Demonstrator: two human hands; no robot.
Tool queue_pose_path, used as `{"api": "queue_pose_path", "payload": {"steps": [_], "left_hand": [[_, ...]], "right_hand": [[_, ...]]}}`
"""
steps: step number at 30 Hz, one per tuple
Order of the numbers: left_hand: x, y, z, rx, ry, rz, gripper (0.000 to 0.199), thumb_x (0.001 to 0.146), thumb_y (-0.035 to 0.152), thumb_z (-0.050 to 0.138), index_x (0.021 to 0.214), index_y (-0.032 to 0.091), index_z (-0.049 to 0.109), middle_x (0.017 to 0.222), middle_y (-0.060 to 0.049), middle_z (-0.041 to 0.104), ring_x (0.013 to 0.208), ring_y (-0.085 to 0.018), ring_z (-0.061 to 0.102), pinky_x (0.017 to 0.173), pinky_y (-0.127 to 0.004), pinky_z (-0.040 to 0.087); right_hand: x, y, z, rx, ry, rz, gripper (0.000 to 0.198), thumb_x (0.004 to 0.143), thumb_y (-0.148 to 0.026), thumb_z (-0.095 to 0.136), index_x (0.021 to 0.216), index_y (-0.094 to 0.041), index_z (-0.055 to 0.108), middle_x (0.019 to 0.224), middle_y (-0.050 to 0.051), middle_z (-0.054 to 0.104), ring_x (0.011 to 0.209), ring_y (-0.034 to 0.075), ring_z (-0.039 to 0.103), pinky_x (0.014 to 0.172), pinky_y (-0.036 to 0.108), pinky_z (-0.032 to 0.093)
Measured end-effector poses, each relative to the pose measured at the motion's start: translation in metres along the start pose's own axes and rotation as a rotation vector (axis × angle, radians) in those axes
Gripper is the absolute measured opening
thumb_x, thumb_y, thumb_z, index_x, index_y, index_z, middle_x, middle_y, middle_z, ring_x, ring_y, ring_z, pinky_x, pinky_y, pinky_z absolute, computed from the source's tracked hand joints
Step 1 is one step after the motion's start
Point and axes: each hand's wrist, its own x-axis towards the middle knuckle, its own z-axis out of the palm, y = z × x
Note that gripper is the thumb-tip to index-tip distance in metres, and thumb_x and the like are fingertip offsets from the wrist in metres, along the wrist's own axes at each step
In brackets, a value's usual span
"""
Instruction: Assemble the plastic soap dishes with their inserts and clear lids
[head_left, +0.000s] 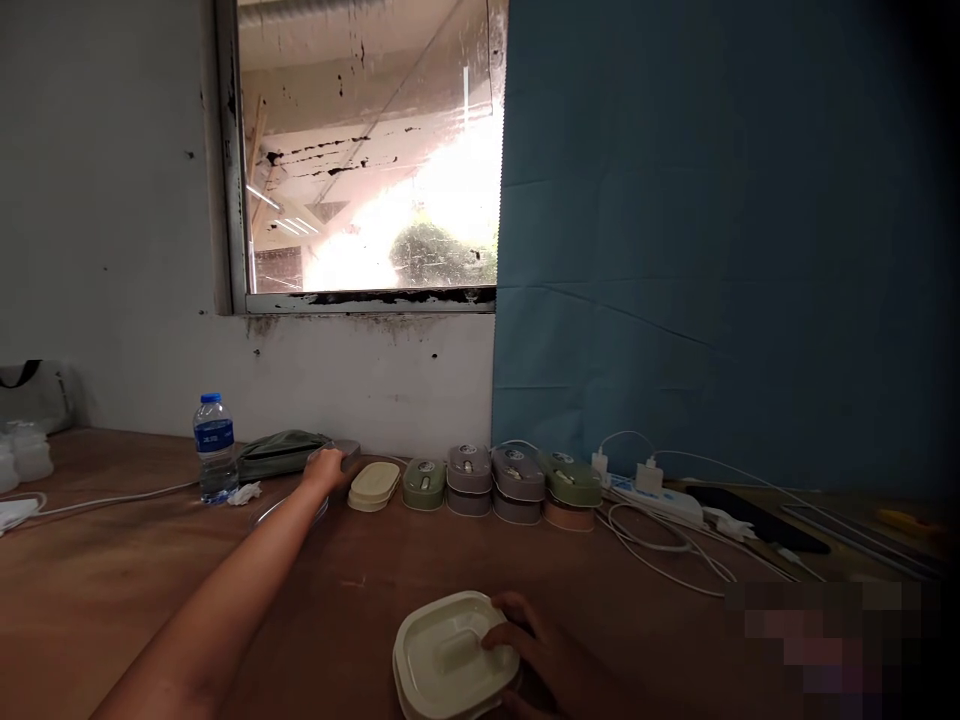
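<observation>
A: What does the right hand have?

B: The person's right hand [544, 645] is clamped on the right rim of a cream, rounded-square plastic container [450, 660], thumb on top. It sits toward the near edge of the brown wooden desk [337, 620], which is out of view.

A: And the left?

B: The left hand [325, 468] reaches toward the far edge, at a grey, flat-topped object [351, 452] beside a dark green, soft pouch [277, 455]. Its fingers are hidden, so whether they grip cannot be told.

A: How far along do things look?

B: Partway, seemingly. The cream container shows a second rim beneath its top, so its pieces appear stacked; whether they are fastened is unclear. Along the far edge, two grey, two-tier boxes [469, 480] and a green-over-brown box [571, 490] look assembled. A green, single-tier box [424, 485] and shallow cream pieces [375, 483] stand unstacked beside them, perhaps unfinished.
</observation>
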Motion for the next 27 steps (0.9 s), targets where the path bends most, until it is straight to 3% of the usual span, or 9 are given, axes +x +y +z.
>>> {"api": "queue_pose_path", "payload": {"steps": [5,9,12,14,17,19,21,24,27], "left_hand": [[-0.004,-0.004,-0.001,-0.017,-0.033,0.015,0.035,0.07,0.04,0.054,0.099,0.022,0.063,0.102,-0.01,0.063,0.095,-0.026,0.057,0.071,-0.027,0.043],[-0.005,0.0,-0.007,-0.039,0.001,0.036,0.035,0.07,0.033,0.056,0.102,0.02,0.06,0.106,-0.011,0.061,0.102,-0.027,0.052,0.083,-0.033,0.039],[-0.015,0.017,-0.016,-0.065,0.058,0.073,0.041,0.069,0.029,0.056,0.108,0.015,0.055,0.116,-0.014,0.053,0.112,-0.029,0.042,0.094,-0.04,0.03],[-0.033,0.036,-0.024,-0.097,0.074,0.135,0.04,0.071,0.026,0.053,0.109,0.014,0.052,0.117,-0.014,0.051,0.112,-0.027,0.043,0.095,-0.037,0.03],[-0.085,0.068,-0.037,-0.194,0.029,0.356,0.025,0.076,0.027,0.047,0.099,0.023,0.056,0.105,-0.004,0.058,0.097,-0.016,0.052,0.087,-0.025,0.038],[-0.127,0.088,-0.045,-0.359,-0.122,0.743,0.018,0.077,0.021,0.043,0.083,0.023,0.06,0.087,-0.003,0.062,0.082,-0.015,0.055,0.079,-0.026,0.041],[-0.163,0.102,-0.05,-0.397,-0.185,1.002,0.015,0.072,0.02,0.049,0.081,0.022,0.06,0.075,-0.002,0.061,0.076,-0.016,0.054,0.079,-0.029,0.04],[-0.192,0.111,-0.05,-0.376,-0.229,1.078,0.027,0.066,0.021,0.054,0.093,0.023,0.058,0.084,-0.002,0.062,0.08,-0.018,0.054,0.076,-0.028,0.041],[-0.194,0.11,-0.046,-0.352,-0.273,1.07,0.028,0.068,0.025,0.055,0.096,0.023,0.058,0.09,-0.003,0.061,0.082,-0.017,0.055,0.075,-0.025,0.043]], "right_hand": [[-0.003,-0.016,-0.005,0.015,0.049,0.097,0.033,0.075,-0.031,0.052,0.107,-0.023,0.054,0.122,0.006,0.042,0.114,0.021,0.04,0.095,0.029,0.034],[-0.002,-0.019,-0.005,0.008,0.048,0.103,0.033,0.074,-0.031,0.053,0.106,-0.023,0.055,0.122,0.007,0.042,0.115,0.022,0.039,0.096,0.029,0.033],[-0.003,-0.019,-0.006,0.001,0.039,0.105,0.032,0.075,-0.031,0.052,0.106,-0.023,0.055,0.122,0.007,0.042,0.115,0.022,0.039,0.095,0.029,0.034],[-0.004,-0.019,-0.006,-0.002,0.032,0.101,0.032,0.076,-0.031,0.051,0.107,-0.023,0.055,0.123,0.007,0.041,0.114,0.022,0.04,0.096,0.029,0.034],[-0.005,-0.015,-0.004,-0.003,0.048,0.07,0.028,0.08,-0.029,0.046,0.106,-0.023,0.054,0.124,0.007,0.04,0.113,0.021,0.041,0.095,0.031,0.035],[-0.005,-0.012,-0.002,-0.003,0.088,0.049,0.026,0.083,-0.027,0.04,0.105,-0.023,0.053,0.122,0.007,0.041,0.111,0.02,0.042,0.094,0.031,0.036],[-0.004,-0.01,0.0,-0.005,0.121,0.052,0.026,0.084,-0.025,0.037,0.104,-0.022,0.053,0.119,0.007,0.043,0.109,0.019,0.044,0.094,0.031,0.036],[-0.004,-0.01,0.002,-0.015,0.148,0.092,0.029,0.083,-0.024,0.038,0.109,-0.021,0.051,0.12,0.008,0.043,0.11,0.02,0.043,0.095,0.032,0.035],[-0.003,-0.013,0.002,-0.002,0.176,0.108,0.036,0.082,-0.022,0.038,0.117,-0.022,0.045,0.121,0.007,0.042,0.111,0.019,0.043,0.095,0.031,0.035]]}}
